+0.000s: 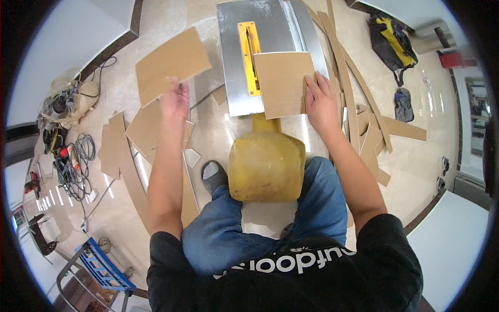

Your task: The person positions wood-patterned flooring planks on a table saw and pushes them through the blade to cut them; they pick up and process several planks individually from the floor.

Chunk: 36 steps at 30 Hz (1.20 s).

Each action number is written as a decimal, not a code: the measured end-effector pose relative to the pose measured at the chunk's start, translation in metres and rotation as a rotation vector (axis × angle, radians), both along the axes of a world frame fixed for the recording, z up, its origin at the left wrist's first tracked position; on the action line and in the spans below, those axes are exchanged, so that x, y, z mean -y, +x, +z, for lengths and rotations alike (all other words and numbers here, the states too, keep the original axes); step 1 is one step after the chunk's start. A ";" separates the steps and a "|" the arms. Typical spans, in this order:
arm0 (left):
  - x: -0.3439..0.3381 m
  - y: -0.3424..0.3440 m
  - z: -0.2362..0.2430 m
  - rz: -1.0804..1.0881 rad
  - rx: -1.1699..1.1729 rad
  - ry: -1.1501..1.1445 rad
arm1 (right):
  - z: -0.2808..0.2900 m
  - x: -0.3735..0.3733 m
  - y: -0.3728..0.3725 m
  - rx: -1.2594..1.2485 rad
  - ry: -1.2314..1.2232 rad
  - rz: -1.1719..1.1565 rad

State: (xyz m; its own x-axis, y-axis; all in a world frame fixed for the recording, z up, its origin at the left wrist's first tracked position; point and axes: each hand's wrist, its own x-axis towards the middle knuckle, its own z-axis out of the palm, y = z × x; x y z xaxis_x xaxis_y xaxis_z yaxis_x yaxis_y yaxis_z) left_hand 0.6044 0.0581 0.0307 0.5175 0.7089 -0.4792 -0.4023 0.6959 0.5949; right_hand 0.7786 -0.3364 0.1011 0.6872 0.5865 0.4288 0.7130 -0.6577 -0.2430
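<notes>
My left hand (175, 99), slightly blurred, grips the lower right edge of a flat brown board piece (174, 65), raised to the left of a metal saw table (231, 67). A second, nearly square board piece (283, 83) rests on that table, beside the yellow slotted insert (249, 57) and overlapping its right edge. My right hand (320, 101) holds this piece at its right edge, fingers near the upper corner. The slot's lower stretch is visible, but I cannot make out a blade. A metal fence bar (294, 26) runs along the table's right part.
Close in front of me stands a dusty yellow rounded housing (266, 166), between my knees. Board offcuts (148, 127) lie on the left floor, long strips (343, 78) on the right. Cables (75, 166), a blue hand truck (104, 265) and a black-yellow bag (392, 44) sit farther out.
</notes>
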 end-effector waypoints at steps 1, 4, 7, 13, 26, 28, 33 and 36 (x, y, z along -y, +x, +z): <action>-0.024 0.001 -0.008 0.042 0.007 0.000 | 0.006 -0.002 -0.007 -0.016 -0.017 -0.020; -0.068 0.030 -0.005 0.053 0.037 0.000 | 0.009 0.006 -0.011 -0.027 -0.047 -0.040; -0.088 0.053 -0.003 -0.261 -0.053 0.128 | 0.010 0.014 -0.011 -0.049 -0.073 -0.075; -0.051 0.016 -0.023 -0.600 -0.450 0.205 | 0.002 0.049 0.002 -0.346 -0.072 -0.329; 0.156 -0.245 0.040 -1.292 -0.283 0.688 | 0.077 0.036 -0.130 -0.651 0.504 -0.175; 0.186 -0.254 0.043 -1.098 -0.041 0.495 | 0.094 -0.007 -0.174 -0.669 0.307 -0.005; 0.157 -0.298 0.021 -0.482 -0.192 0.291 | 0.071 -0.111 -0.248 -0.866 -0.146 0.525; 0.128 -0.362 -0.016 0.089 -0.312 0.059 | 0.068 -0.143 -0.277 -0.935 -0.320 0.659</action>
